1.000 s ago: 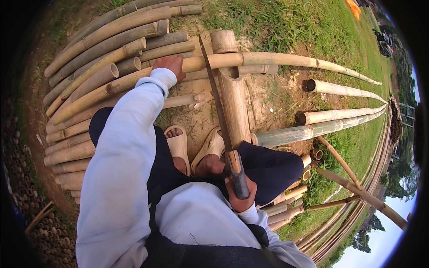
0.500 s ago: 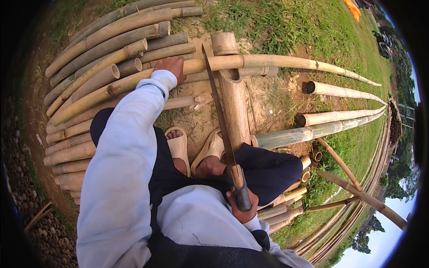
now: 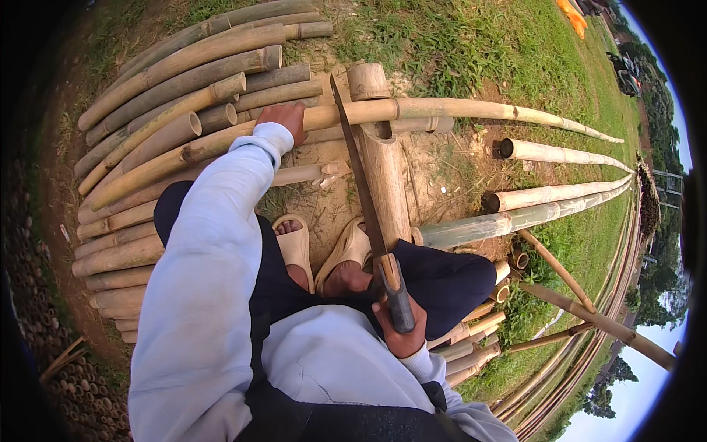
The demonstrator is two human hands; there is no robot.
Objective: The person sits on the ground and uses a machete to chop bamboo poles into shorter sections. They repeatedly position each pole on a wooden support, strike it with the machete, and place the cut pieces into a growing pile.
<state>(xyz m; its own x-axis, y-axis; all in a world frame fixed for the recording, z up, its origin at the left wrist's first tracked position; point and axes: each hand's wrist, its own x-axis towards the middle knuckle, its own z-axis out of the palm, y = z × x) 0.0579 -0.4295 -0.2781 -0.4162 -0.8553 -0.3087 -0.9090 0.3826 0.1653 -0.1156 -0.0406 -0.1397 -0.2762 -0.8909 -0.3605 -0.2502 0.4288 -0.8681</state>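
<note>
Fingers (image 3: 403,340) of the right hand (image 3: 400,331) are wrapped tight around the dark handle of a long machete (image 3: 366,199), whose blade slants up and away until its tip lies against the long bamboo pole (image 3: 442,110). That pole lies crosswise in the notched top of an upright bamboo post (image 3: 384,169). The left hand (image 3: 283,120), at the end of a pale blue sleeve, presses down on the same pole just left of the post, fingers curled over it. Left of the post, a stack of cut bamboo poles (image 3: 169,88) lies on the ground; their open ends look hollow. Below the post, two feet in beige sandals (image 3: 324,250) rest on bare dirt. Right of the post, more poles (image 3: 560,155) lie on grass.
</note>
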